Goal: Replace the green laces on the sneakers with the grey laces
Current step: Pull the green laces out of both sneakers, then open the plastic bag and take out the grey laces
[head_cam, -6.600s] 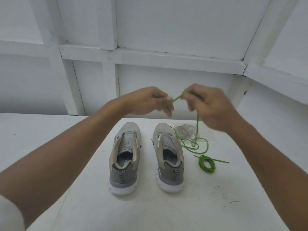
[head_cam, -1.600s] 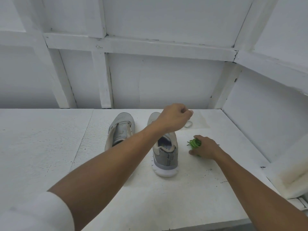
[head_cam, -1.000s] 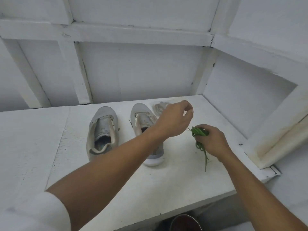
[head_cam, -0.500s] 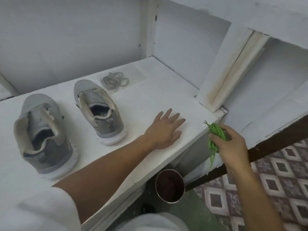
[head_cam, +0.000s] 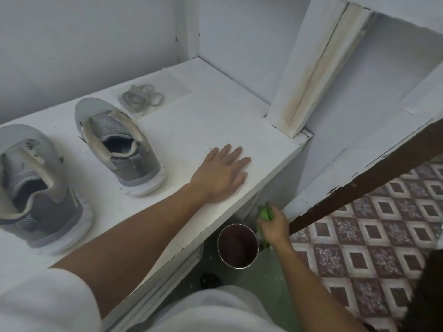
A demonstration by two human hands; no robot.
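Two grey sneakers without laces stand on the white shelf (head_cam: 215,111): the left sneaker (head_cam: 36,188) at the left edge of view, the right sneaker (head_cam: 119,144) beside it. A pile of grey laces (head_cam: 141,98) lies behind the right sneaker, near the back wall. My left hand (head_cam: 221,173) rests flat on the shelf near its front edge, fingers spread, holding nothing. My right hand (head_cam: 273,224) is below the shelf edge, closed on the bunched green laces (head_cam: 265,212), just right of a round metal bin (head_cam: 237,245) on the floor.
A white wall panel (head_cam: 311,68) closes the shelf's right end. A dark wooden beam (head_cam: 371,178) runs diagonally at right over a patterned tile floor (head_cam: 371,248). My white clothing fills the bottom of the view.
My right hand has carried the green laces off the shelf and lowered them beside the bin. My left hand has settled flat on the shelf. The view has swung down and right.
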